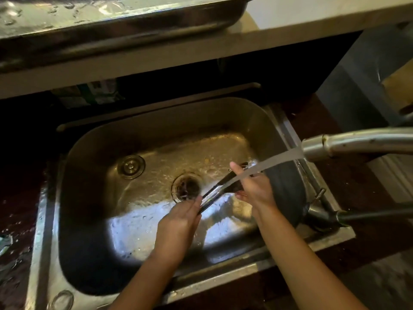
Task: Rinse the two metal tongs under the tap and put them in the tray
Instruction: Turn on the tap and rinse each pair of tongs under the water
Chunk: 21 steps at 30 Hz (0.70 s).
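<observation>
Tongs mid-rinse under tap stream over sink; left hand and right hand fingers wrapped on opposite ends. Tray above looks wet; second tongs not visible.

Both hands gripping tongs under tap stream

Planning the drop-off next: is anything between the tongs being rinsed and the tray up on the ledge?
Nothing visible blocks it. Both hands hold the metal tongs over the steel sink; the wet metal tray sits on the pale ledge beyond, with open space between.
</observation>
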{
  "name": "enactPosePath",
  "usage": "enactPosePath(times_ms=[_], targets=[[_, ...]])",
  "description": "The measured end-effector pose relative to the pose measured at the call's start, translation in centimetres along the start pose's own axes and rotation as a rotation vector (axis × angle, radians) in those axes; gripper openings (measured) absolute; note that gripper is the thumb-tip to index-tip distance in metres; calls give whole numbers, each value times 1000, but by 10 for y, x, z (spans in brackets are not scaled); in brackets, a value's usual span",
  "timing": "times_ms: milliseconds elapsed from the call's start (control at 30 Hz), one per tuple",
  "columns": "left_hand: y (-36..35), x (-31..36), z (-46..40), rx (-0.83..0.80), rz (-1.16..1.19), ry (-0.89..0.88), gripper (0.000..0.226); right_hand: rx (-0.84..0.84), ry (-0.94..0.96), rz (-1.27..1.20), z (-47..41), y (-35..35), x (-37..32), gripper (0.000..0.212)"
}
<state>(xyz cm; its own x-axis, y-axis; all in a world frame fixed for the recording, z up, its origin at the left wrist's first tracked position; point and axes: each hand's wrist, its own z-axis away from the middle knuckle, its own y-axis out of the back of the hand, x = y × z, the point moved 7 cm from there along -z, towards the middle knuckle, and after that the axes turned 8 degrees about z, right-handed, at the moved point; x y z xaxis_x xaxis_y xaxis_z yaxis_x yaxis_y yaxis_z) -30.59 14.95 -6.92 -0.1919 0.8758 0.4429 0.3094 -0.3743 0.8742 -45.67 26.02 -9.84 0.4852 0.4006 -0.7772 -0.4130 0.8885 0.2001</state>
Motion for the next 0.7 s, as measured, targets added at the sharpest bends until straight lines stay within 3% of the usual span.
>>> enactPosePath(times_ms=[100, 233, 433, 467, 533, 567, 600, 633, 700], targets=[[-6, -1, -3, -89, 75, 90, 45, 52, 13, -45, -1, 5, 3, 11], [-21, -21, -8, -238, 597, 579, 40, 12, 136, -37, -8, 7, -4, 24], [-31, -18, -25, -427, 999, 687, 20, -150, 113, -51, -5, 0, -4, 17], [-33, -20, -23, -452, 1072, 743, 17, -183, 120, -15, -3, -2, -5, 21], [-37, -20, -17, -504, 1177, 814, 15, -199, 142, 281, -2, -5, -2, 77], [-39, -20, -15, -520, 1190, 823, 16, -168, 167, 442, -1, -6, -2, 90], [-41, -20, -13, -528, 1198, 830, 15, -113, 212, 513, -1, -5, -5, 88], [-43, -19, -10, -527, 1212, 840, 14, -63, 247, 475, 1, -2, -11, 73], [-47, -19, -5, -507, 1255, 876, 13, -11, 330, 332, 0, 2, -25, 26]])
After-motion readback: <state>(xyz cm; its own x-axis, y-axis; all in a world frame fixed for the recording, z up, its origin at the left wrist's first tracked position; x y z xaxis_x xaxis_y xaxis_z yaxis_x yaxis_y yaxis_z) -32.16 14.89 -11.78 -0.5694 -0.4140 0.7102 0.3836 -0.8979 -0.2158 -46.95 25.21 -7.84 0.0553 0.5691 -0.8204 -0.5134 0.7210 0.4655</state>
